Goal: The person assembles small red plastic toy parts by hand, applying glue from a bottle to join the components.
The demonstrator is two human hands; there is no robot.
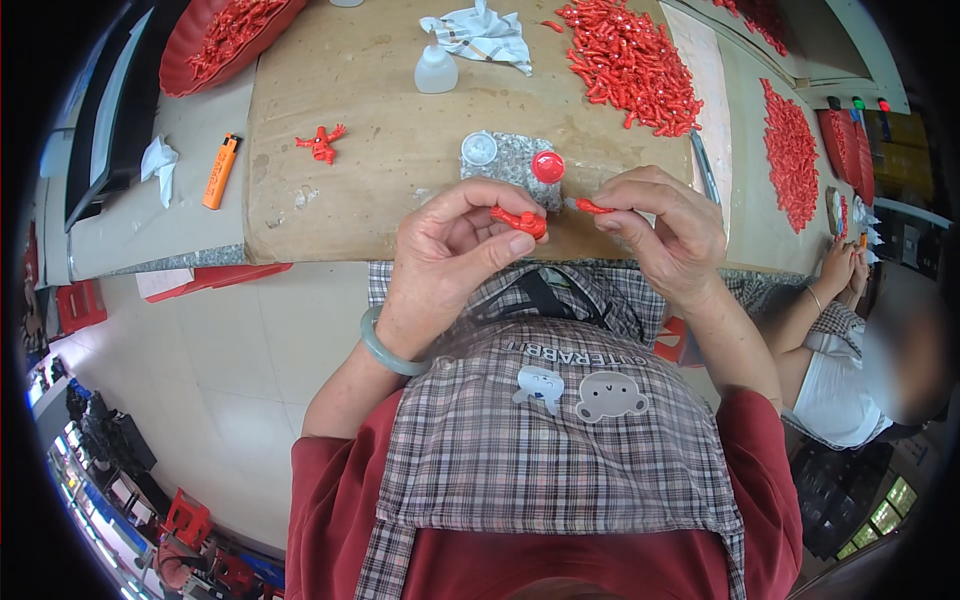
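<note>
Between the thumb and fingers of my left hand (465, 235) is a red figurine body (522, 222), held just above the table's near edge. My right hand (665, 225) pinches a small red figurine part (592, 206), a short gap to the right of the body. Beyond my fingers, on a speckled grey slab (515, 160), stand a small cup of red paint (548, 167) and a small round white cup (480, 149). A red figurine with its limbs spread (321, 144) lies farther left on the brown table covering.
A large heap of small red parts (635, 65) lies at the back right, near a knife (705, 165). An orange box cutter (221, 172), a squeeze bottle (436, 68), a crumpled cloth (485, 35) and a red basket (180, 75) stand around. A co-worker (845, 360) sits at the right.
</note>
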